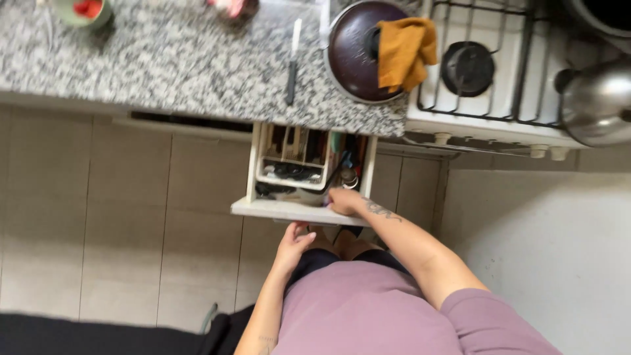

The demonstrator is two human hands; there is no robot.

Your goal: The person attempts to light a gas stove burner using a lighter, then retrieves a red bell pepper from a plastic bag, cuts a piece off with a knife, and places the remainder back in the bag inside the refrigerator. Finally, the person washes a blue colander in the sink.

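Near the middle of the frame a white drawer (299,210) stands pulled out from under the speckled granite counter (164,59). The person's right hand (343,200) reaches over the drawer's front edge at its right end, fingers curled down into the contents; whether they have closed on anything cannot be told, since the fingertips are hidden among the utensils. The left hand (294,242) sits just below the drawer front, fingers loosely bent and touching or nearly touching its underside, holding nothing that shows. Inside the drawer a white cutlery tray (292,164) fills the left part, while darker utensils (348,167) crowd the right part beside the right hand. On the counter above, a knife (292,62) with a black handle lies pointing toward the top of the frame. To its right a dark round lid (351,56) covers a pot, with a mustard-yellow cloth (406,49) draped over its right side. Further right is a white gas stove (486,72) with a black burner, and a metal kettle (598,98) at the right edge.
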